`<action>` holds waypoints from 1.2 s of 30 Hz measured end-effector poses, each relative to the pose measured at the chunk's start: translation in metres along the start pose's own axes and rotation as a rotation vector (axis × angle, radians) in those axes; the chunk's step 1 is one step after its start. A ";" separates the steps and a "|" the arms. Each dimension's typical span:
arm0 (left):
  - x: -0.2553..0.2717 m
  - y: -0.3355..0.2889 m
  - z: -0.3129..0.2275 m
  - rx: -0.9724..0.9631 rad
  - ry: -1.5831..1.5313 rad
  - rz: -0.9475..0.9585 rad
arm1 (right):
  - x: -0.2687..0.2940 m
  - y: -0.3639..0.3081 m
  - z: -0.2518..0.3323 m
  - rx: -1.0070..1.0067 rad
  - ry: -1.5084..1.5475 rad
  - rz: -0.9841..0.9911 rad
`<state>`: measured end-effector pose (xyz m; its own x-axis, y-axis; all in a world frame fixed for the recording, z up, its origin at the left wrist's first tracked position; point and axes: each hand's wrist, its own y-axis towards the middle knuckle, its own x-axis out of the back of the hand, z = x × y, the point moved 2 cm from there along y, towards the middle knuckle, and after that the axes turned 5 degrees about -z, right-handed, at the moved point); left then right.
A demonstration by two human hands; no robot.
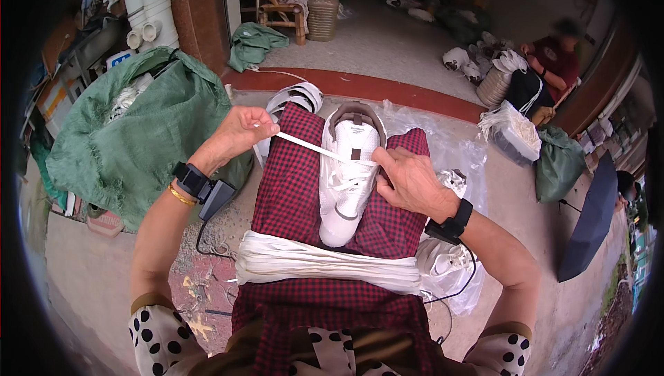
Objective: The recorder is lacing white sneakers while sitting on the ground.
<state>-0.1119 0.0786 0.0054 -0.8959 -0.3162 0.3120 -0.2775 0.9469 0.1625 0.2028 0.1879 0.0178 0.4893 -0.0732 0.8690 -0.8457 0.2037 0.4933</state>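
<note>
A white lace-up sneaker [344,196] rests on the red-and-black checked cloth over my lap, its toe pointing toward me. From its upper eyelets a flat white shoelace [311,146] stretches tautly to the left. My left hand [238,132] pinches that lace out beyond the shoe, near its end. Against the sneaker's right side, my right hand [411,181] has its fingers curled, with thumb and forefinger closed where the lace meets the eyelets; the fingertips are partly hidden. Across my lap below the toe lies a thick bundle of white laces [325,262].
Left stands a bulging green sack [138,141]. More white shoes [443,258] lie on clear plastic sheeting [474,168] at right. A dark umbrella [588,220] and a tub of laces [512,134] stand farther right. Another person [557,61] sits at the back right.
</note>
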 end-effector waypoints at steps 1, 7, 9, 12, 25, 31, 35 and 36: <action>0.001 -0.004 -0.003 0.037 0.166 0.005 | 0.002 0.001 -0.002 0.041 0.022 -0.022; -0.037 -0.023 -0.025 -0.403 0.484 -0.150 | 0.013 0.017 -0.011 -0.205 0.332 0.168; -0.064 -0.033 -0.046 -0.517 0.527 -0.025 | 0.017 0.018 -0.014 -0.248 0.337 0.221; -0.097 -0.049 -0.062 -0.559 0.545 0.162 | 0.015 0.021 -0.014 -0.281 0.421 0.155; -0.114 -0.040 -0.044 -0.623 0.390 0.057 | 0.002 0.021 0.001 0.062 0.317 0.001; -0.114 -0.045 -0.038 -0.388 0.261 0.043 | 0.002 0.027 -0.007 -0.314 0.765 0.150; -0.116 -0.041 -0.034 -0.272 0.084 0.153 | -0.003 0.015 -0.013 -0.552 0.847 0.225; -0.119 -0.042 -0.035 -0.275 0.145 0.100 | -0.005 0.015 -0.011 -0.552 0.850 0.228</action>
<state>0.0187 0.0741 -0.0056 -0.8499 -0.2465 0.4657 -0.0694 0.9285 0.3649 0.1906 0.2024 0.0206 0.5000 0.6919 0.5209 -0.8265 0.5609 0.0483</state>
